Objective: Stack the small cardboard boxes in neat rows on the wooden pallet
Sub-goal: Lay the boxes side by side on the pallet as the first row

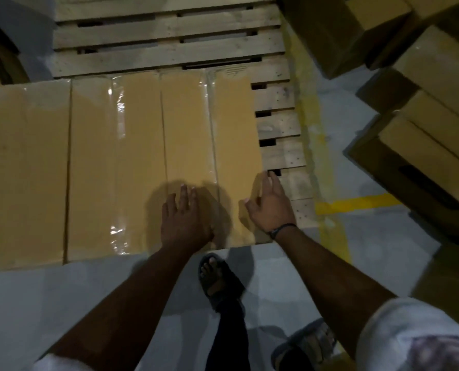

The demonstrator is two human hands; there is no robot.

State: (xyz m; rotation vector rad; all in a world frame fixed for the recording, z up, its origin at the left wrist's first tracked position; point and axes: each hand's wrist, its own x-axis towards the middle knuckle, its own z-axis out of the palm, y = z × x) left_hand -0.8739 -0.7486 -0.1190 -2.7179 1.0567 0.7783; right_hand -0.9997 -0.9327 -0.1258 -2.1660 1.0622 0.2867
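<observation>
A wooden pallet (166, 36) lies on the grey floor ahead of me. Three taped cardboard boxes stand side by side along its near edge: a left box (24, 167), a middle box (116, 162) and a right box (209, 129). My left hand (183, 218) lies flat with straight fingers on the top of the right box, near its front edge. My right hand (270, 204) rests against that box's right front corner, fingers extended along its right side and thumb on the top.
A pile of more cardboard boxes (424, 135) stands on the floor to the right. A yellow floor line (357, 203) runs beside the pallet's right edge. My sandalled feet (217, 279) are on the floor just before the boxes. The pallet's far slats are bare.
</observation>
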